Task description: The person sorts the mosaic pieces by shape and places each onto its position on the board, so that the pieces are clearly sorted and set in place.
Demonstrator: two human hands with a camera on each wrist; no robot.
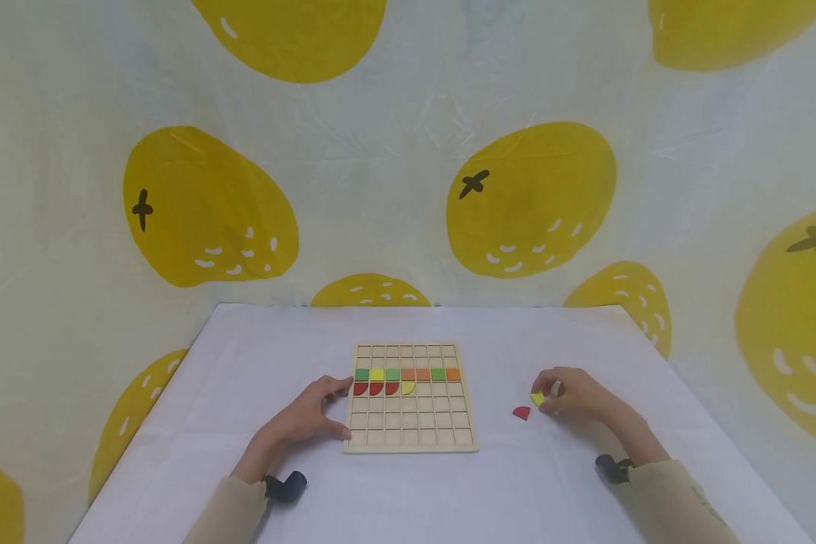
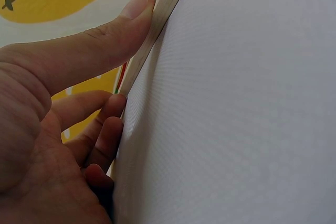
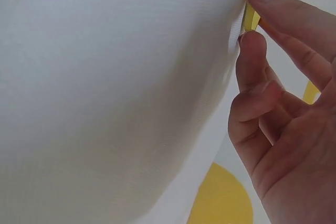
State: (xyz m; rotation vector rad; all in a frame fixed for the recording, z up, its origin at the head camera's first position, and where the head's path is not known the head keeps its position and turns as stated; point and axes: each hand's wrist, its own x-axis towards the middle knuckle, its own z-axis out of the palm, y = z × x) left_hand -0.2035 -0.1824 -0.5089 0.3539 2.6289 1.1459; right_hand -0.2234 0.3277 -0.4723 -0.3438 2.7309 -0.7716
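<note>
A wooden grid board (image 1: 408,438) lies on the table. One row holds green, yellow and orange square tiles (image 1: 423,375). Below it sit red quarter-circle tiles (image 1: 375,388) and a yellow quarter-circle tile (image 1: 408,387). My left hand (image 1: 309,410) rests at the board's left side, its thumb (image 2: 137,11) and fingertips touching the wooden edge, spread apart along it. To the right of the board, my right hand (image 1: 574,393) pinches a yellow tile (image 3: 251,18) between thumb and finger, at the tabletop. Its full outline is partly hidden. A loose red quarter-circle tile (image 1: 521,413) lies just left of that hand.
A white cloth (image 1: 279,332) covers the table. Behind it hangs a pale curtain (image 1: 381,189) printed with large yellow fruit. Each wrist wears a dark camera, one at the left (image 1: 287,486) and one at the right (image 1: 612,469).
</note>
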